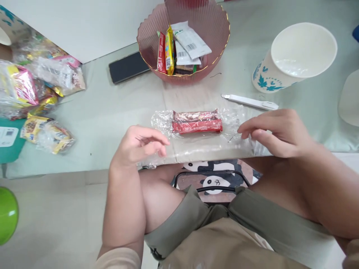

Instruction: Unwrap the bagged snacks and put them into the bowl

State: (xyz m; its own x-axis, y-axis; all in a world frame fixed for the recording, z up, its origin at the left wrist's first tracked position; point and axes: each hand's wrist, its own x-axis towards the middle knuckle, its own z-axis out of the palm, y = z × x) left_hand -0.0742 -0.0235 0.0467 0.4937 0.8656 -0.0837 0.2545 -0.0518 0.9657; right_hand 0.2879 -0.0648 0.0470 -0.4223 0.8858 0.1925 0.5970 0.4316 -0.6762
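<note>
Head view: the left hand curls loosely, a narrow gap at its thumb; red packets lie in clear wrap on the table between the hands; the right hand bends its fingertips near a thin strand, grip unclear

A pale green table stands above light floor tiles.

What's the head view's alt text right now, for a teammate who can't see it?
A person's left hand and right hand flank red-wrapped snack bars amid crumpled clear plastic on a pale green tabletop. Beyond are a black rectangular phone, a ribbed pink bowl of wrapped snacks, a slim white tool and a white teal-patterned paper cup.
</note>
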